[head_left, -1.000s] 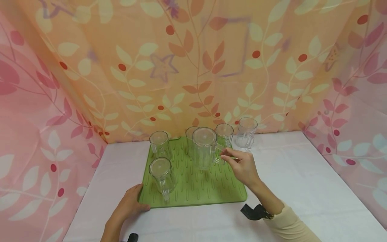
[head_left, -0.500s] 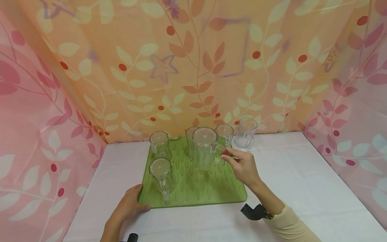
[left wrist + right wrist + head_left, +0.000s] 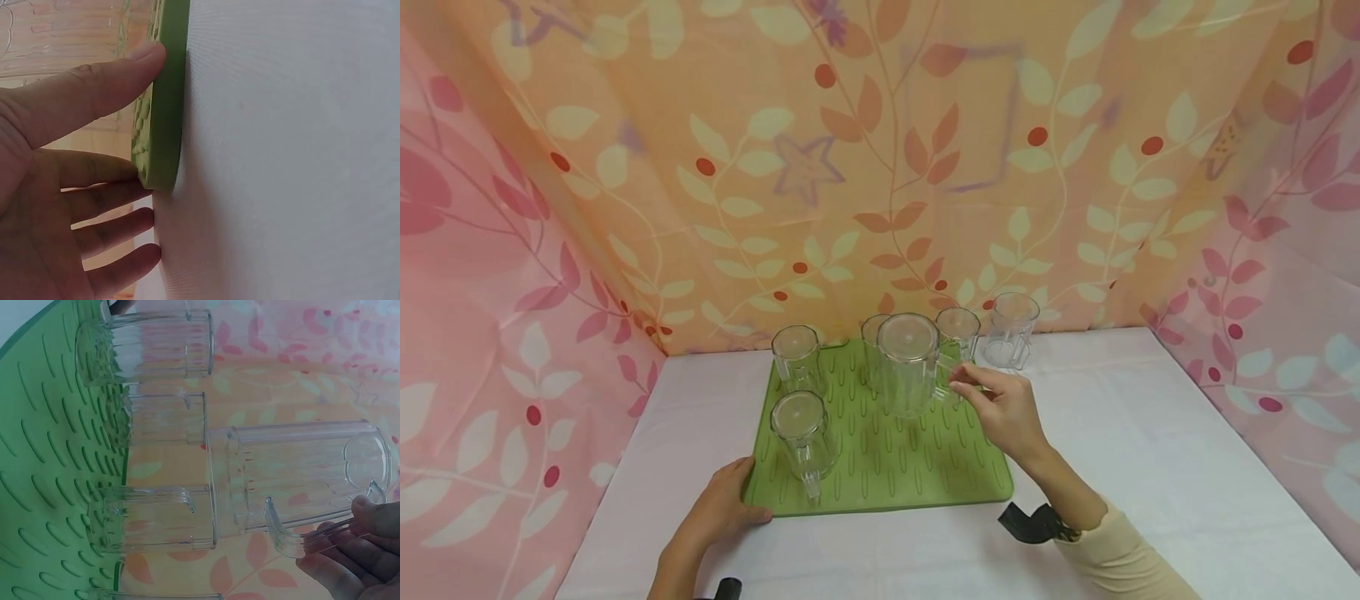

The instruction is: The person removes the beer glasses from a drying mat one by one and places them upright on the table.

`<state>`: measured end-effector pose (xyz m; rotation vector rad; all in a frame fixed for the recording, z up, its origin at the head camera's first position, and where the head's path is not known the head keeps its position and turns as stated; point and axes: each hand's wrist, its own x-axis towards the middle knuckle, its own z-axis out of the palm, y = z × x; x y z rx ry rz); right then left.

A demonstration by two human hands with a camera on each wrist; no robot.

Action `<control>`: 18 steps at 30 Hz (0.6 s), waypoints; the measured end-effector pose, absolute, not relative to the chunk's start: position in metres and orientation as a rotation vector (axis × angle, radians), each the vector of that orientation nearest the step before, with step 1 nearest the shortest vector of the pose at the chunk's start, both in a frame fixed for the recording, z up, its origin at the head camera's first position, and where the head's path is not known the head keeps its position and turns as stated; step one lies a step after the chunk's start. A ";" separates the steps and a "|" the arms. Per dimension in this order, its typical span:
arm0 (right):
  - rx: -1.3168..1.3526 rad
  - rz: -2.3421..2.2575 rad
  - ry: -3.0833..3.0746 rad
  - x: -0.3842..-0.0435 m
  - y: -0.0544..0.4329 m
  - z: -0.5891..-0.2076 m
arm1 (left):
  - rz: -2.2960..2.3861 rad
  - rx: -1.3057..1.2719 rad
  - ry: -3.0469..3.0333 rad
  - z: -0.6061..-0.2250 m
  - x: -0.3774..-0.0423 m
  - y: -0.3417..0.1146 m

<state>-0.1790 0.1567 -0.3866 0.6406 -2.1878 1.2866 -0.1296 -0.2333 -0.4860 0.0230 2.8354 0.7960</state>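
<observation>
In the head view my right hand [image 3: 1003, 412] pinches the handle of a clear mug [image 3: 907, 379], held bottom up. The right wrist view has this mug [image 3: 300, 478] apart from the green ridged mat [image 3: 28, 444], with thumb and fingers at its handle. My left hand [image 3: 718, 504] rests at the near left corner of the mat [image 3: 895, 475]. In the left wrist view its thumb [image 3: 94, 94] lies against the mat's edge and its fairly straight fingers reach round the corner. An upturned mug [image 3: 801, 429] stands on the mat near that hand.
Along the mat's back stand a left mug [image 3: 796, 358], a middle mug [image 3: 869, 354] partly behind the held one, and a right mug [image 3: 957, 332]. Another clear mug [image 3: 1011, 329] stands on the white cloth [image 3: 1112, 433] beyond the mat. A patterned curtain [image 3: 880, 167] closes the back.
The held mug and my right hand have risen very slightly over the mat. My left hand stays at the corner and the other mugs keep their places.
</observation>
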 end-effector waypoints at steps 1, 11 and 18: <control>0.645 1.283 -2.185 -0.179 0.157 -0.386 | 0.797 0.023 2.836 -0.486 -0.129 -0.233; 0.699 1.219 -2.144 -0.181 0.157 -0.385 | 0.792 0.017 2.829 -0.486 -0.129 -0.233; 0.722 1.155 -2.136 -0.183 0.157 -0.384 | 0.802 0.029 2.829 -0.485 -0.129 -0.233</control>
